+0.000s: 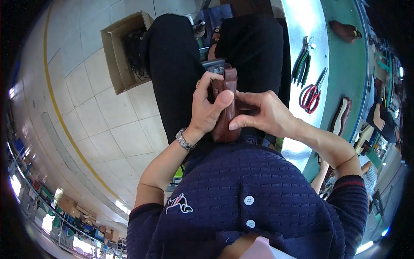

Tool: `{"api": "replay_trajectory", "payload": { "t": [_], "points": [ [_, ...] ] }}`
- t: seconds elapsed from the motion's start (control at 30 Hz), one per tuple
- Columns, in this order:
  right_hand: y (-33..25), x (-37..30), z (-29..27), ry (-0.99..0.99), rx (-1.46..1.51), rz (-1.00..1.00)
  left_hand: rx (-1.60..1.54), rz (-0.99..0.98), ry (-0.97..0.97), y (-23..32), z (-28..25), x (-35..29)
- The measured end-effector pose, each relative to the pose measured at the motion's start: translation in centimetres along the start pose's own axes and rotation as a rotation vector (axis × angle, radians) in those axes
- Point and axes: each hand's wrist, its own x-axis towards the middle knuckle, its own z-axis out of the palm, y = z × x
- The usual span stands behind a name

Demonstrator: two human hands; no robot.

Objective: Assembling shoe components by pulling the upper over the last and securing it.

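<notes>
A glossy brown leather shoe (228, 121), seen end-on with its exact form partly hidden, is held upright between both hands above my lap. My left hand (207, 105) wraps its left side, thumb pressed on the leather and fingers behind. From the right, my right hand (265, 112) grips the shoe with the thumb against its lower side; some of its fingers are hidden behind. A narrow leather band rises at the shoe's far end. Just beyond lies a dark grey metal piece (214, 64), mostly covered.
On the metal ledge (297, 140) at my right lie pliers (302, 64) with black-green handles and red-handled scissors (312, 95). Two brown shoes, one far (345, 31) and one nearer (342, 115), rest on the green bench. An open cardboard box (113, 64) stands on the floor left.
</notes>
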Motion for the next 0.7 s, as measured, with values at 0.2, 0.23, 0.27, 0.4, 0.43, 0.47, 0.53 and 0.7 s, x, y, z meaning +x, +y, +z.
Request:
{"api": "replay_trajectory", "payload": {
  "t": [0.2,0.23,0.27,0.4,0.43,0.47,0.53,0.7],
  "points": [
    [-2.5,2.5,0.6,-0.014,-0.265,-0.087,-0.168,-0.004,0.098,0.0,-1.3,-0.3],
    [-3.2,2.7,0.5,-0.085,-0.286,-0.051,-0.180,-0.007,0.103,-0.2,-1.6,-0.3],
    [-4.0,3.1,0.7,-0.106,-0.335,-0.007,-0.194,-0.006,0.102,-0.4,-2.0,-0.4],
    [-5.1,3.8,1.4,-0.082,-0.417,-0.020,-0.216,0.015,0.119,-0.4,-2.6,-0.4],
    [-5.2,3.9,1.5,-0.085,-0.409,-0.014,-0.217,0.013,0.117,-0.4,-2.7,-0.4],
    [-5.0,3.7,2.1,-0.009,-0.440,-0.069,-0.271,0.024,0.125,-0.3,-2.8,-0.3],
    [-4.6,3.1,3.1,0.128,-0.472,-0.107,-0.286,0.002,0.138,-0.2,-2.8,0.2],
    [-1.5,0.8,2.3,0.158,0.135,-0.037,-0.107,0.003,0.036,-0.4,-2.0,0.5]
  ]
}}
